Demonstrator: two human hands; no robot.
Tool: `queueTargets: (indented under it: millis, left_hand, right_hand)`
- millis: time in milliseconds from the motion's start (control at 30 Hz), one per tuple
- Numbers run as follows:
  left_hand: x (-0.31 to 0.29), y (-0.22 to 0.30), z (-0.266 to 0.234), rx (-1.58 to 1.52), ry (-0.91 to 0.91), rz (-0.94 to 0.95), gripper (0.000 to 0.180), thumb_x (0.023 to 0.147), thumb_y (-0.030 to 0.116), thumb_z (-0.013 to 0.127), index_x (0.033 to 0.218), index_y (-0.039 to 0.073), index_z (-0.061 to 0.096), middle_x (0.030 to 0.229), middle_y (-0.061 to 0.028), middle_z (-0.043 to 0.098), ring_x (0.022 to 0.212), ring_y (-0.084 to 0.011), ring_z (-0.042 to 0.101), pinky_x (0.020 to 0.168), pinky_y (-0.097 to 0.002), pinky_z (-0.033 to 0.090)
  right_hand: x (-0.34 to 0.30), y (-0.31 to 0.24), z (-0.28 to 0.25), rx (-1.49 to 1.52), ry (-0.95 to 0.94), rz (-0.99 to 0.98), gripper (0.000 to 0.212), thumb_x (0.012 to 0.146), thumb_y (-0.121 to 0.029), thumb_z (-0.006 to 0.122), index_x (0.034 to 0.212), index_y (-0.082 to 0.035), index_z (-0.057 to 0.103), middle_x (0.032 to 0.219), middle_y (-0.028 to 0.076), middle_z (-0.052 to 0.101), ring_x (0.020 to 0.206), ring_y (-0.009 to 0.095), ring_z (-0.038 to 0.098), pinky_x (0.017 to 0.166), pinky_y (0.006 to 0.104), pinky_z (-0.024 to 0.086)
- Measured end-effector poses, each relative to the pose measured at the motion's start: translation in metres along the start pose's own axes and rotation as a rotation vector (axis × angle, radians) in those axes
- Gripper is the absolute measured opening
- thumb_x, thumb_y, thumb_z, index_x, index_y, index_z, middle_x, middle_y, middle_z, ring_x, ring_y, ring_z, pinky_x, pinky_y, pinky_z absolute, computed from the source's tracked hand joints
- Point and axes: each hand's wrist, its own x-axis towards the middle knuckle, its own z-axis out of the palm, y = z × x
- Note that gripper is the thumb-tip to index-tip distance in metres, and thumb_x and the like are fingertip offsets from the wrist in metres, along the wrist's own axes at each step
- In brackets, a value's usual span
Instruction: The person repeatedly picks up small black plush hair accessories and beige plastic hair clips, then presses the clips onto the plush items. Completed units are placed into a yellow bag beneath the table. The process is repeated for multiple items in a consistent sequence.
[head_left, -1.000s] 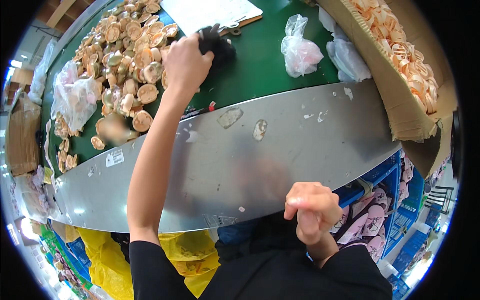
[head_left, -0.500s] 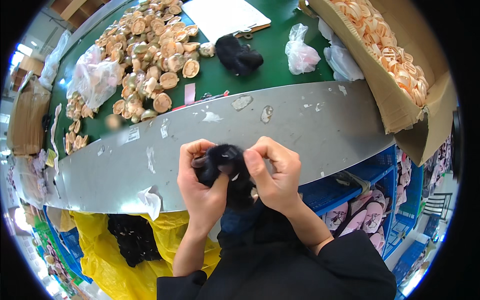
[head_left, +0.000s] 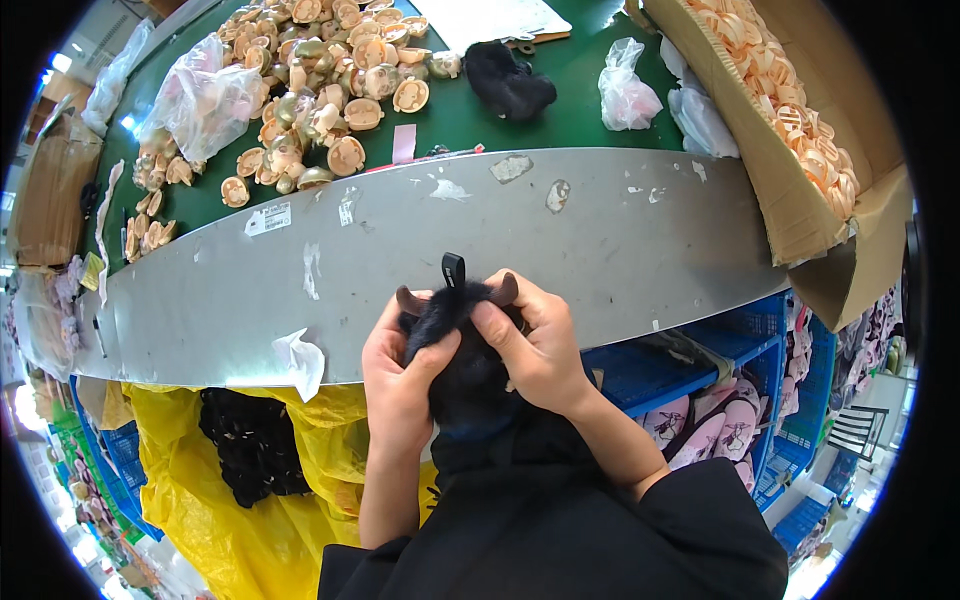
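A black plush piece (head_left: 468, 375) with two short brown horns (head_left: 505, 290) is held in front of my body, over the near edge of the grey metal ledge. A black loop tag (head_left: 454, 271) sticks up between the horns. My left hand (head_left: 398, 370) grips its left side, thumb pressed on the fur below one horn. On the other side my right hand (head_left: 538, 350) is closed on it, thumb near the second horn. Its lower part merges with my black clothing, so its full shape cannot be made out.
Beyond the grey ledge (head_left: 400, 235), a green tabletop (head_left: 450, 125) bears a heap of peach-coloured plastic shells (head_left: 365, 115), another black plush piece (head_left: 508, 82) and plastic bags (head_left: 628, 90). A cardboard box (head_left: 745, 110) stands right. Below are a yellow bag (head_left: 190, 460) and blue crates (head_left: 645, 380).
The plush piece has been turned, so both horns and the loop tag now point up and away from me. My right hand has moved from the tag area onto its side. The view has shifted slightly.
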Motion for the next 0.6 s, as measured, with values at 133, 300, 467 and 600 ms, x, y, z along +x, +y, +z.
queueTargets:
  millis: [133, 300, 467, 600]
  left_hand:
    - [-0.006, -0.001, -0.007, -0.134, -0.105, -0.200, 0.047, 0.083, 0.010, 0.078, 0.123, -0.003, 0.058, 0.109, -0.0082, 0.068, 0.095, -0.0151, 0.068, 0.089, -0.0281, 0.054]
    - [-0.010, -0.003, -0.011, 0.149, -0.028, -0.055, 0.037, 0.079, 0.003, 0.073, 0.115, -0.004, 0.063, 0.104, -0.0069, 0.069, 0.095, -0.0121, 0.066, 0.088, -0.0256, 0.052]
    - [0.019, -0.028, -0.009, 0.710, 0.239, 0.474, 0.012, 0.085, -0.010, 0.056, 0.090, 0.001, 0.053, 0.085, 0.0011, 0.056, 0.079, -0.0064, 0.048, 0.075, -0.0186, 0.040]
    - [0.017, -0.021, -0.004, 0.410, 0.140, 0.303, 0.017, 0.085, -0.008, 0.058, 0.100, 0.001, 0.055, 0.093, -0.0022, 0.060, 0.084, -0.0091, 0.055, 0.079, -0.0209, 0.045]
  right_hand:
    - [-0.001, -0.004, 0.000, -0.015, 0.024, -0.031, 0.020, 0.102, -0.018, 0.064, 0.095, 0.000, 0.059, 0.076, 0.002, 0.057, 0.072, 0.007, 0.047, 0.064, 0.0252, 0.043]
    - [-0.002, -0.017, -0.007, -0.080, 0.005, -0.024, 0.025, 0.103, -0.023, 0.063, 0.093, 0.000, 0.058, 0.073, 0.001, 0.053, 0.069, 0.006, 0.043, 0.060, 0.0241, 0.040]
    - [-0.011, -0.005, -0.009, -0.035, -0.110, -0.093, 0.028, 0.104, -0.026, 0.063, 0.090, -0.002, 0.058, 0.070, -0.001, 0.050, 0.066, 0.005, 0.041, 0.056, 0.0239, 0.036]
    - [-0.011, -0.003, -0.008, -0.034, -0.010, -0.096, 0.030, 0.103, -0.027, 0.063, 0.088, -0.002, 0.058, 0.070, -0.001, 0.049, 0.064, 0.005, 0.041, 0.055, 0.0239, 0.036]
